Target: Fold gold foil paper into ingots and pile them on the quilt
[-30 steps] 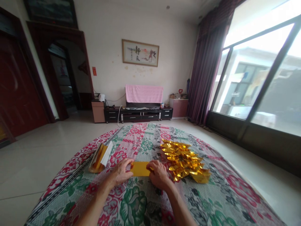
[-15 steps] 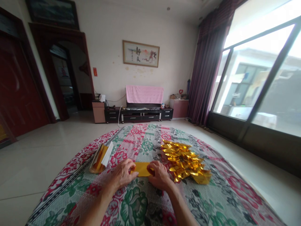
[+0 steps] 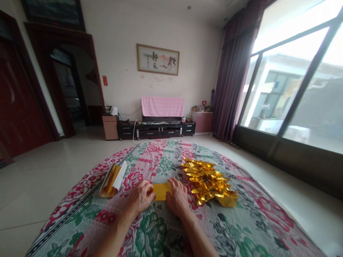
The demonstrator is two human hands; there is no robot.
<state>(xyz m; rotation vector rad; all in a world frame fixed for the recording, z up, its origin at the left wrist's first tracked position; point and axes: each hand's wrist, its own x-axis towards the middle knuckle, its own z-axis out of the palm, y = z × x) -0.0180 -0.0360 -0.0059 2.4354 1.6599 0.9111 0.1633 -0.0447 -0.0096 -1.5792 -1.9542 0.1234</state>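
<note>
A flat strip of folded gold paper (image 3: 161,192) lies crosswise on the patterned cloth, between my two hands. My left hand (image 3: 142,195) is closed on its left end, thumb and fingertips curled together around the edge. At the right end, my right hand (image 3: 177,195) has its thumb at the near side and its fingers stretched over the far side, holding the paper down; that end is hidden beneath the palm. Right of my hands stands a cluster of folded shiny gold paper pieces (image 3: 209,182), overlapping in rows.
A partly rolled bundle of gold and white sheets (image 3: 114,180) lies at the left on the floral cloth (image 3: 151,232) covering the round table. Beyond it are a black low cabinet (image 3: 160,132), a pink towel (image 3: 163,106) and a large window at the right.
My right hand's fingers have uncurled from the strip's right end and now reach forward flatter over it. My left hand keeps its hold. The view has shifted slightly.
</note>
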